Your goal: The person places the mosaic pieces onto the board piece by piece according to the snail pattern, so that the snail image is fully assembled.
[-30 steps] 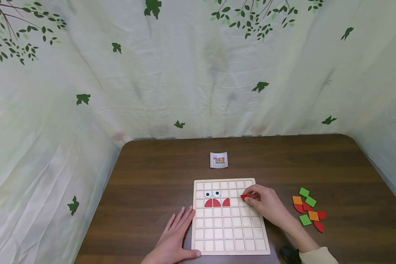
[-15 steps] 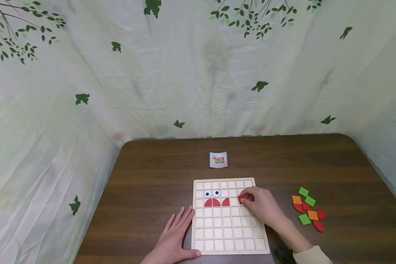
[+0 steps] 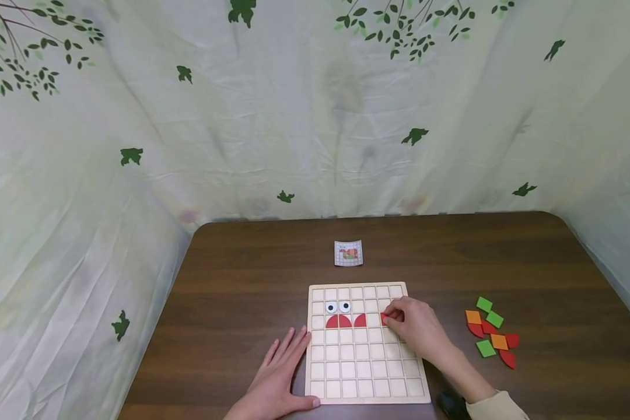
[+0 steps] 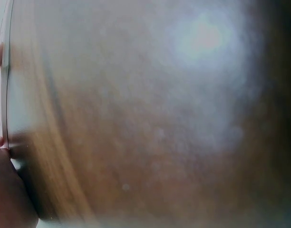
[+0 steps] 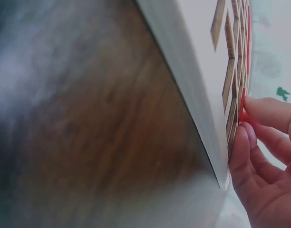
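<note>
My right hand is over the right side of a pale wooden grid board, pinching a red tile at a cell in the third row. In the right wrist view thumb and fingers meet at this red tile, right at the board's face; its full outline is hidden by the fingers. My left hand lies spread along the board's left edge, fingertips at the side and thumb by the lower left corner. Two eye tiles sit in the second row, with red quarter-circle tiles below them.
Right of the board lie loose tiles: green squares, orange squares and red quarter-circles. A small printed picture card lies behind the board on the brown table. A leaf-patterned cloth hangs behind the table.
My right hand has shifted slightly left and down, bringing the red tile from a tilt to flat at the cell. The left hand has stayed in place.
</note>
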Action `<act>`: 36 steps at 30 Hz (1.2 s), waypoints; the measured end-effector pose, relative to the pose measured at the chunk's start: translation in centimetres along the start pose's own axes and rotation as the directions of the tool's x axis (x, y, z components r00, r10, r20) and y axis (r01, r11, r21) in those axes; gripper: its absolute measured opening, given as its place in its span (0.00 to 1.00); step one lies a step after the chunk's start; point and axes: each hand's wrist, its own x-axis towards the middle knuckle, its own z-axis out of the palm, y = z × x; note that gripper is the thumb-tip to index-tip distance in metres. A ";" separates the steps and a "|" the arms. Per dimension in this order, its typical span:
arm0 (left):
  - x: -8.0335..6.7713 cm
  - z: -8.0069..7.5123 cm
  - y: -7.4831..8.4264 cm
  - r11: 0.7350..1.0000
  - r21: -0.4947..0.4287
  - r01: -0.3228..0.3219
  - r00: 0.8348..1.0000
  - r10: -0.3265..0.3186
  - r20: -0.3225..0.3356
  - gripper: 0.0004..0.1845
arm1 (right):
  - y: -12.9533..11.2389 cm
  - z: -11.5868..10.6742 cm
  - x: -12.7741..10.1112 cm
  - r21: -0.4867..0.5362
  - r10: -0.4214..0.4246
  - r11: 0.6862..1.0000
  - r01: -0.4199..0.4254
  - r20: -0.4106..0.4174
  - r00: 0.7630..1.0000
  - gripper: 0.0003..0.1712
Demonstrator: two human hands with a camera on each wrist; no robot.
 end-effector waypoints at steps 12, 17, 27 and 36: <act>0.0 -0.1 0.1 1.000 0.017 -0.020 1.000 0.020 -0.009 0.61 | 1.1 -1.9 -0.9 0.102 0.024 0.994 -0.036 0.115 0.993 0.13; -0.1 -0.1 0.0 0.999 0.020 -0.026 1.000 0.026 -0.012 0.61 | 2.4 -3.0 -2.3 0.126 0.020 0.992 -0.033 0.105 0.994 0.16; -0.2 0.1 -0.2 0.999 0.034 -0.039 0.999 0.040 -0.028 0.62 | 7.0 -6.1 -4.2 0.002 -0.173 0.985 0.174 -0.087 0.981 0.20; 0.0 0.1 -0.3 0.999 0.032 -0.036 0.999 0.037 -0.024 0.62 | 10.0 -9.6 -5.0 -0.130 -0.206 0.972 0.197 -0.060 0.977 0.23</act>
